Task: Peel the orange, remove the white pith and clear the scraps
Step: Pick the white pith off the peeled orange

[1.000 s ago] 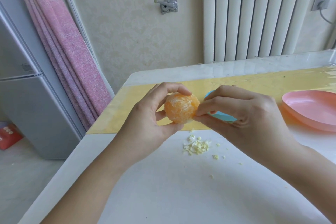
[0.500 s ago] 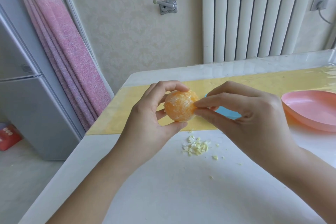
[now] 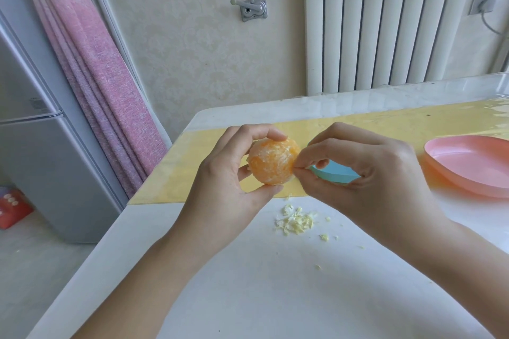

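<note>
orange (image 3: 272, 163), fully peeled, held above the table (image 3: 248, 283) between thumb and fingers of my left hand (image 3: 220, 187). my right hand (image 3: 366, 173) pinches pith at its right flank; the pull, i judge, runs rightward, toward the scraps (image 3: 296, 221) lying below.

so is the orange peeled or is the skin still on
Peeled, on the side in view: the orange in the left hand shows bare flesh with patches of white pith, no rind. The right hand pinches at its side.
</note>
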The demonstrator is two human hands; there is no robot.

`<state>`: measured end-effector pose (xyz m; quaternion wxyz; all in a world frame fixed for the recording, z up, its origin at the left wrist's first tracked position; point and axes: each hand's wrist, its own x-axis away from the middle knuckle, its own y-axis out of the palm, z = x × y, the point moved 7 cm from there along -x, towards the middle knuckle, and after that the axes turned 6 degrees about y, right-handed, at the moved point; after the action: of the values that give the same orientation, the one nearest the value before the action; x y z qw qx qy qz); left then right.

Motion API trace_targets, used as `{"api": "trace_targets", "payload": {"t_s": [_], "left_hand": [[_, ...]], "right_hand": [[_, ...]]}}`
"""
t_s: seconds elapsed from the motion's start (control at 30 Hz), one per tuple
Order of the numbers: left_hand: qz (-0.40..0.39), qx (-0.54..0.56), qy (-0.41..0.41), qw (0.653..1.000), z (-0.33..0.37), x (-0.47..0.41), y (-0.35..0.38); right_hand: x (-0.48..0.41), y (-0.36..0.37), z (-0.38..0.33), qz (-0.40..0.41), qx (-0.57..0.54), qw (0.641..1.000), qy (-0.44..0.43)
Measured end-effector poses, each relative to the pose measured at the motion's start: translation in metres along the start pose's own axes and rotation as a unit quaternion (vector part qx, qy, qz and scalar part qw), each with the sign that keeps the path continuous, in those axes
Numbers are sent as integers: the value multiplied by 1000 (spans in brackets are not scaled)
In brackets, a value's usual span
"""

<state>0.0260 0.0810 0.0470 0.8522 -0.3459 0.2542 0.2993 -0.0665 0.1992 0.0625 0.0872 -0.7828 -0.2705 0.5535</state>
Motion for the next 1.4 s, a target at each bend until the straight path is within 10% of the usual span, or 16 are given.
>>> {"api": "trace_targets", "payload": {"t_s": [1.4], "left_hand": [[4, 238, -127, 963, -12, -2, 5]], "right_hand": [[-2, -9, 0, 28, -12, 1000, 5]]}}
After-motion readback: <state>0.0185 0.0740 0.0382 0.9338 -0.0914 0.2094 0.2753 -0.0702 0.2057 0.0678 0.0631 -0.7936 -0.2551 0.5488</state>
